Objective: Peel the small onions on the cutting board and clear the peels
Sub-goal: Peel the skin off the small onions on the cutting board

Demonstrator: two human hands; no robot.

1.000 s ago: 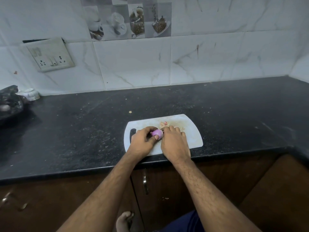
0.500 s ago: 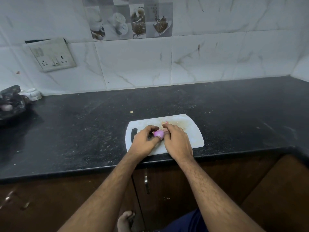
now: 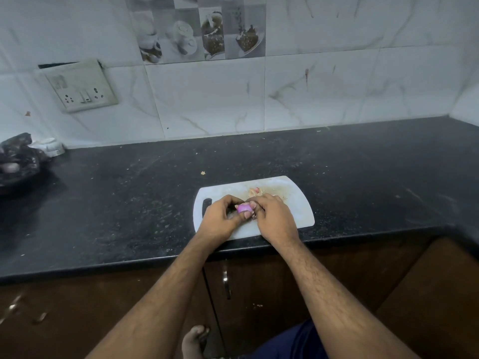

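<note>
Both hands' fingers (image 3: 247,215) curl round small purple onion (image 3: 244,208) over cutting board (image 3: 300,208).

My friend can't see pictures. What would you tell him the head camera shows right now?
Two bare hands, left hand and right hand, hold a small purple onion over a white cutting board on a black counter. Loose peels lie on the board just beyond the hands.

One onion (image 3: 244,208), perhaps one peel pile (image 3: 255,190)
</note>
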